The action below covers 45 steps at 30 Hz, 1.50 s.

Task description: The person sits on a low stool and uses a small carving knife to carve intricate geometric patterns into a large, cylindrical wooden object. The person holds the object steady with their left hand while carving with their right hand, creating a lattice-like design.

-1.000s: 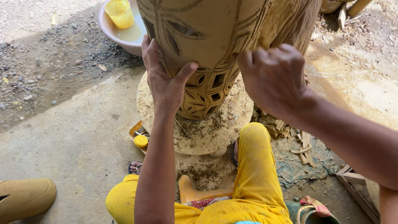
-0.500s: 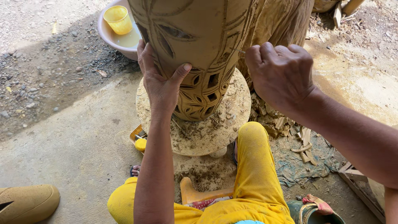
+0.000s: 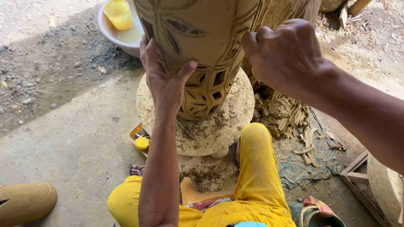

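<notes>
Bracing clay vase [image 3: 202,50] | left hand [image 3: 166,82] grip open, slid lower | right hand [image 3: 286,54] fisted, unchanged

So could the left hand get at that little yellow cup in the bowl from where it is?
Probably yes: the left hand rests on the clay vase, and the yellow cup in the bowl sits just beyond it on that side, nothing between.

Single head view, steeply downward, close over hands, facing ground.

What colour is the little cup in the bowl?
Yellow. The cup sits in the bowl, seen in the head view.
</notes>
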Available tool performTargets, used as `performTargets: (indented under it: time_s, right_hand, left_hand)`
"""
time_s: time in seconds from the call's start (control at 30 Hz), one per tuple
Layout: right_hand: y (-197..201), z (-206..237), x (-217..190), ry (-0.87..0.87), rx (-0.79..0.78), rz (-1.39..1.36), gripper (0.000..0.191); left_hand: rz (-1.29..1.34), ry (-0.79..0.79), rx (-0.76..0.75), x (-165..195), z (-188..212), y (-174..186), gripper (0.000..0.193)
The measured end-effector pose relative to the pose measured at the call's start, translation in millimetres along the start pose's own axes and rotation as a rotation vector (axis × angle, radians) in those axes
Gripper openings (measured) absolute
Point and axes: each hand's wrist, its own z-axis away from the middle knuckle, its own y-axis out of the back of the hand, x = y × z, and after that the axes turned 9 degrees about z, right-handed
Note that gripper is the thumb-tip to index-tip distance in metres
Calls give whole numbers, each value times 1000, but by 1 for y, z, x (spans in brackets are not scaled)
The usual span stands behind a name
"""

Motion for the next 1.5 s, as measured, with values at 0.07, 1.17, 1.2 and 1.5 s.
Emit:
performTargets:
  time_s: [0.07,1.17,1.2,1.5]
  right_hand:
    - [1,-6,-1,-20,10,40,29]
    - [-9,36,-22,-276,213,-11,26]
    - [-7,34,-21,-277,217,-5,25]
    - [-5,12,21,70,117,168,38]
  left_hand:
    - [-16,23,13,2,-2,-1,99]
    - [-22,-20,31,-3,7,-6,103]
    - [-19,-23,32,-3,7,-7,102]
    - [-43,-23,39,3,8,-7,96]
